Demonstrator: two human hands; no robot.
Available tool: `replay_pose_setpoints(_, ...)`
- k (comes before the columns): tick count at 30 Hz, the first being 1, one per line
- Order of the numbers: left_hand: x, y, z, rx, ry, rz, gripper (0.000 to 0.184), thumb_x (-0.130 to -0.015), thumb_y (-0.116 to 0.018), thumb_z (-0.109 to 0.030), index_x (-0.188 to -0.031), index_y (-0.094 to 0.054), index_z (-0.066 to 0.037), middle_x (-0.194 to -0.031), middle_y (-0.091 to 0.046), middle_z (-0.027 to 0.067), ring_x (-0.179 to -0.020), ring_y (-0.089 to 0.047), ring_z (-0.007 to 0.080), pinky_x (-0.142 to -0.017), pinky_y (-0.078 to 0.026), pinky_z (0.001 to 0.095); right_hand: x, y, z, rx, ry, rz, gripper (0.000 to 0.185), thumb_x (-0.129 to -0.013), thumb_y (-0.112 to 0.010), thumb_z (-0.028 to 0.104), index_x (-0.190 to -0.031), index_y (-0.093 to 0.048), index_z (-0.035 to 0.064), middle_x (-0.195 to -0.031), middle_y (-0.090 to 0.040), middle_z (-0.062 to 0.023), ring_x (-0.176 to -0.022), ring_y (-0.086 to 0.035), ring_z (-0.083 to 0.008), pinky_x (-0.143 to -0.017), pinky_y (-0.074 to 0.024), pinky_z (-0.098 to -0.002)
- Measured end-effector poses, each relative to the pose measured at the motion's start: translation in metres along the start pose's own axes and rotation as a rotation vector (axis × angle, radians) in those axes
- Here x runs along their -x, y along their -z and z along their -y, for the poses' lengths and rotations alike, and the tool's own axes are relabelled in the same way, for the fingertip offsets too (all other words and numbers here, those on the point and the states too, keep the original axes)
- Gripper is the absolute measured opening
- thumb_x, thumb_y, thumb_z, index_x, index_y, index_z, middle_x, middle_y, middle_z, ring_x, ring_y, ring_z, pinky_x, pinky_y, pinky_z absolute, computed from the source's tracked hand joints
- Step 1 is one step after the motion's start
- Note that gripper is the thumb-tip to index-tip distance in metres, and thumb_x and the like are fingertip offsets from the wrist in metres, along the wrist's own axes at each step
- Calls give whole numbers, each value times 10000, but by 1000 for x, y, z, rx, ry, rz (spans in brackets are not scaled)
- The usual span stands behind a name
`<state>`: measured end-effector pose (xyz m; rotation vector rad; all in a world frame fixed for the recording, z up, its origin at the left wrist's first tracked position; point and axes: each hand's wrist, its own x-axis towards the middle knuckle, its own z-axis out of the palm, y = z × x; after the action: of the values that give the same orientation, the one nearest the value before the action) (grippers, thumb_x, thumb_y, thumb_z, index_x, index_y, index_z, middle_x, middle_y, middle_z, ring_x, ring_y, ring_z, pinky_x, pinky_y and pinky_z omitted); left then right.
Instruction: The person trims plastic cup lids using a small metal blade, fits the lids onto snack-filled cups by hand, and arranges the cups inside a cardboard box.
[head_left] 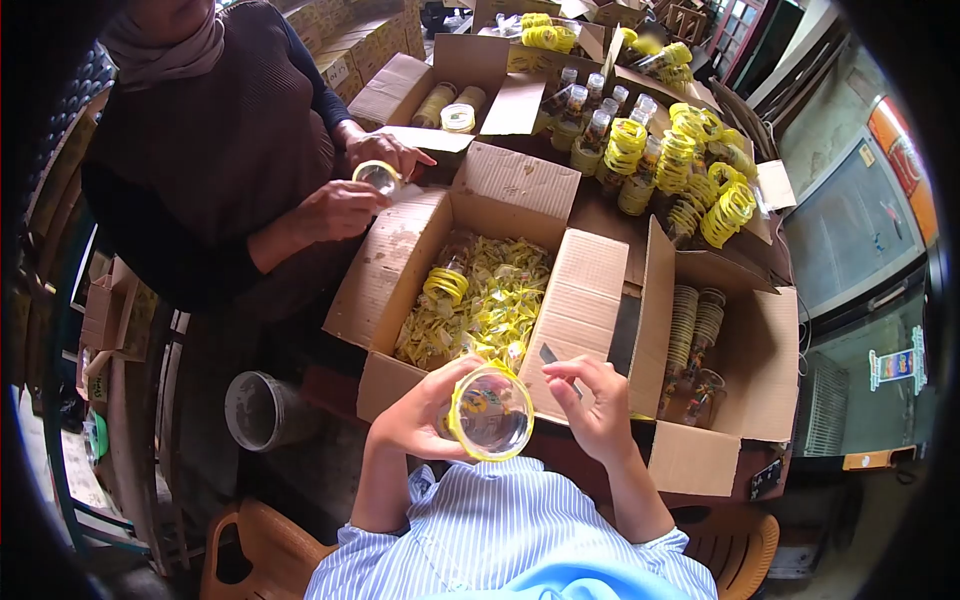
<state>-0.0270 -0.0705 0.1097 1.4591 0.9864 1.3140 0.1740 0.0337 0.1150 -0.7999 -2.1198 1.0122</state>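
My left hand (418, 415) is wrapped round a clear round cup (492, 412) with a yellow band about its rim, its mouth facing me. To the right of the cup, my right hand (592, 405) is raised with its fingers curled and the thumb near the fingertips; whether something small is between them is too small to tell. Just beyond both hands stands an open cardboard box (395, 270) holding crumpled yellow wrappers (485, 300) and a cup ringed with yellow bands (446, 284).
Across at the left, a co-worker (220, 130) holds another yellow-rimmed cup (377, 178). An open box (765, 350) at the right contains stacked cups (690, 325). Several stacks with yellow rings (675, 160) stand at the back. A grey bucket (262, 410) is at the lower left.
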Motion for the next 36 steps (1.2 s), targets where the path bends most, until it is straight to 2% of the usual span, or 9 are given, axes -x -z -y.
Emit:
replay_pose_setpoints(2, -3, 0, -1, -125, -10, 19, 647, -580, -777, -234, -1116, -513, 15, -1060, -517, 131, -995, -524, 245, -878, -405, 327, -4, 1, 24, -52, 102, -83, 173, -711, -718, 236, -801, -669, 96, -725, -625, -39, -634, -575, -158, -619, -361, -304)
replay_pose_setpoints(3, -3, 0, -3, -192, -13, 20, 644, -577, -776, -226, -1115, -512, 10, -1048, -517, 134, -987, -525, 255, -869, -411, 333, -8, 1, 33, 57, 153, -90, 178, -660, -746, 199, -778, -664, 93, -710, -625, -36, -631, -575, -155, -638, -366, -306)
replay_pose_setpoints(10, -3, -3, -4, -413, -6, -68, 621, -560, -780, -188, -1093, -518, -9, -997, -507, 113, -955, -516, 233, -829, -408, 326, -14, -16, 28, 323, 286, -90, 87, -727, -677, 137, -766, -631, 75, -698, -603, -34, -652, -569, -173, -676, -362, -318)
replay_pose_setpoints(13, -1, -3, 0, -379, 35, -112, 619, -565, -772, -180, -1098, -514, 0, -1013, -504, 114, -964, -523, 226, -843, -409, 318, -16, -19, 29, 408, 244, -72, 88, -759, -647, 138, -784, -599, 70, -724, -586, -43, -671, -559, -191, -678, -361, -325)
replay_pose_setpoints(16, -1, 0, -2, -245, 34, -99, 626, -574, -747, -173, -1119, -494, 1, -1035, -490, 146, -971, -519, 273, -847, -419, 333, -19, -19, 20, 319, 197, -63, 91, -783, -627, 145, -802, -575, 73, -736, -567, -52, -685, -548, -212, -679, -358, -328)
replay_pose_setpoints(22, 1, -1, 2, -119, 1, -134, 647, -560, -765, -173, -1124, -500, 2, -1045, -493, 141, -976, -515, 263, -849, -409, 329, -23, -11, 31, 116, 116, -42, 94, -771, -645, 148, -819, -614, 73, -774, -610, -45, -715, -567, -196, -693, -354, -332)
replay_pose_setpoints(28, -2, 3, 0, -274, -72, -110, 661, -552, -789, -202, -1116, -507, -2, -1019, -499, 138, -968, -518, 267, -831, -423, 352, -25, -12, 36, 322, 366, -100, 142, -687, -732, 141, -767, -622, 102, -746, -609, -6, -665, -554, -176, -685, -350, -309)
replay_pose_setpoints(34, -4, 3, -4, -366, -44, -153, 628, -567, -778, -154, -1115, -504, -15, -1017, -493, 142, -959, -524, 281, -800, -443, 351, -31, -23, 34, 355, 236, -32, 100, -739, -668, 132, -782, -591, 84, -732, -582, -21, -685, -561, -184, -699, -347, -328)
replay_pose_setpoints(36, -4, 5, -4, -417, -63, -172, 629, -566, -779, -139, -1118, -503, -18, -1024, -491, 143, -962, -525, 275, -792, -449, 344, -31, -26, 30, 241, 185, -15, 70, -775, -628, 110, -788, -573, 70, -726, -569, -32, -668, -547, -202, -694, -335, -328)
